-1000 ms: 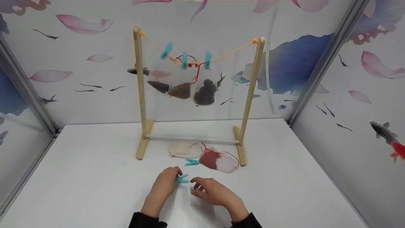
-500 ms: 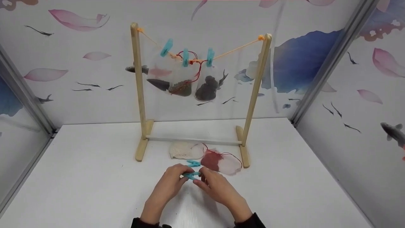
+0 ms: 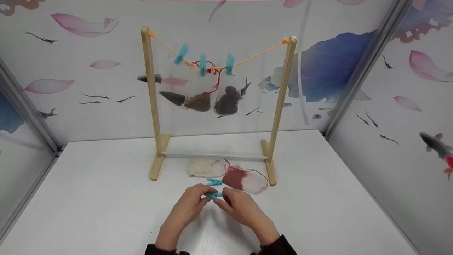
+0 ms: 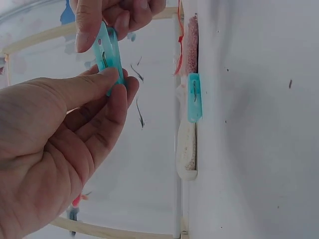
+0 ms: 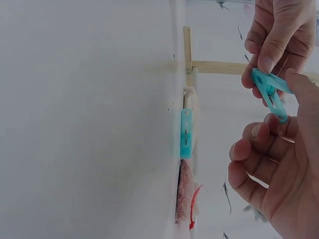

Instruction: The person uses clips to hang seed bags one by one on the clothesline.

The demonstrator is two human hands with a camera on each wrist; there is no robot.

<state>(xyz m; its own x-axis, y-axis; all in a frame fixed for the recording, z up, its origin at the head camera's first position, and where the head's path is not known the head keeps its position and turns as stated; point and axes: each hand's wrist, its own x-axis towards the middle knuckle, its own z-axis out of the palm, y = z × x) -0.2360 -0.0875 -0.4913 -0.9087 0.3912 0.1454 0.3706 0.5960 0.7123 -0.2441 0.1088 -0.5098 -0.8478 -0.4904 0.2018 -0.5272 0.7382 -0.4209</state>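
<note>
A blue clothespin (image 3: 214, 195) is held between both hands above the white table. My left hand (image 3: 189, 202) pinches one end of it between thumb and fingers, as the left wrist view shows. At the spread handle ends, thumb and forefinger of my right hand (image 3: 244, 209) pinch the clothespin (image 5: 271, 92); its other fingers are loosely curled. Just beyond the hands lies a second blue clothespin (image 3: 214, 182) on the table. Behind it are a small mesh bag with beige contents (image 3: 201, 168) and a bag with reddish contents and a red drawstring (image 3: 234, 177).
A wooden rack (image 3: 151, 106) stands at the back with an orange cord (image 3: 262, 55) between its posts. Clothespins hold drawstring bags on the cord, among them one with brown contents (image 3: 200, 102) and one with dark contents (image 3: 226, 104). Printed walls (image 3: 106, 117) enclose the table.
My left hand has carried the clothespin slightly right and away from me. My right hand has come in to it from a small gap, and its fingers are now on the handles.
</note>
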